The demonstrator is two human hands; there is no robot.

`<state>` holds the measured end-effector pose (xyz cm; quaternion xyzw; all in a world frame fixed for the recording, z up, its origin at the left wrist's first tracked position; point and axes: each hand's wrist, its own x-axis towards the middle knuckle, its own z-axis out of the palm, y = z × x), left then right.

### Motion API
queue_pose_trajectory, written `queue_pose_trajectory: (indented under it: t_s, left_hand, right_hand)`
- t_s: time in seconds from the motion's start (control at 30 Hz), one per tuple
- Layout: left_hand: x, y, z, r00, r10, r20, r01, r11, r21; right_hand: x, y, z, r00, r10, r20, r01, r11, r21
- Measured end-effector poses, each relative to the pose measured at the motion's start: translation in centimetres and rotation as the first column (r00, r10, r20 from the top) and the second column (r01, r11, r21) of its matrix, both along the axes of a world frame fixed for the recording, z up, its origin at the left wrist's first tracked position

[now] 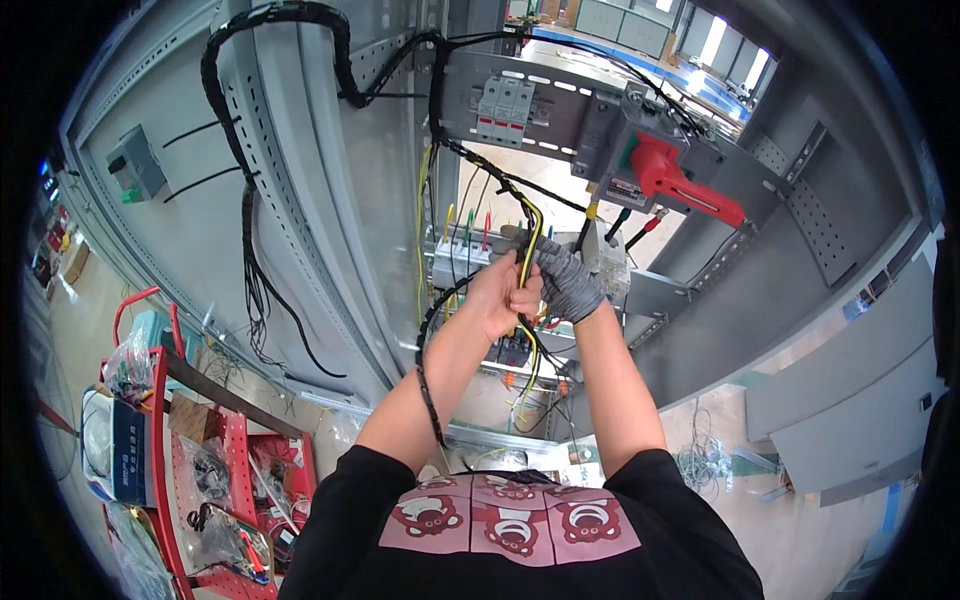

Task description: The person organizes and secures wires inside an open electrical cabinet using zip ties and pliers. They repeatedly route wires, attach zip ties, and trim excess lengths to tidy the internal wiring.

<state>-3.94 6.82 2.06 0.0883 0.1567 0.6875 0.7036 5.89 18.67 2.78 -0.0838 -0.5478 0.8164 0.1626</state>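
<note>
Two hands were observed at work inside an open grey metal cabinet (365, 180), both raised to a wire bundle (531, 212) at its centre. The wire bundle, black with a yellow strand along it, came down at a slant from the crossbar, passed between the hands and continued below them as loose ends. The left hand (508, 290), bare, was closed on the wire bundle, thumb and fingers pinched together. The right hand (566, 281), in a grey knitted glove, lay just behind and against it; its fingertips were partly hidden, and whether they gripped could not be determined.

To the left of the hands stood a white terminal row (462, 262) with coloured leads. Above it, white fuse holders (505, 108) with red markings were mounted on the crossbar. To the upper right, a grey switch unit (632, 152) carried a large red handle (690, 183), slanting downward to the right. A thick black harness (225, 110) looped over the cabinet's left side, near a small grey box (137, 166). Outside, at lower left, a red trolley (231, 460) held bagged parts and tools.
</note>
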Motion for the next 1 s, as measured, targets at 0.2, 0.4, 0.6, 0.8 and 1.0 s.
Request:
queue_pose_trajectory:
  t_s: [0.2,0.4,0.6,0.8,1.0]
  left_hand:
    - [1.0,-2.8,-0.8,0.935,-0.018,-0.355,0.053,0.995,0.089]
    - [1.2,-2.6,-0.5,0.524,0.452,-0.722,-0.418,0.875,0.244]
    - [-3.2,-4.6,-3.0,-0.538,0.28,-0.795,-0.241,0.853,0.464]
    - [-3.9,-6.7,0.4,-0.289,0.319,-0.903,-0.527,0.734,0.428]
    - [-0.7,-2.9,4.8,0.703,0.294,-0.647,-0.273,0.952,0.136]
  right_hand:
    - [-0.3,-0.5,1.2,0.901,-0.433,0.034,0.421,0.888,0.184]
    - [1.3,-5.6,9.1,0.723,-0.681,-0.116,0.487,0.384,0.785]
    - [7.7,-9.5,8.8,0.77,-0.633,-0.076,0.421,0.415,0.807]
    - [20.6,-12.2,8.3,0.723,-0.541,0.43,0.095,0.694,0.714]
    - [27.9,-18.0,11.6,0.906,-0.188,0.379,-0.065,0.824,0.564]
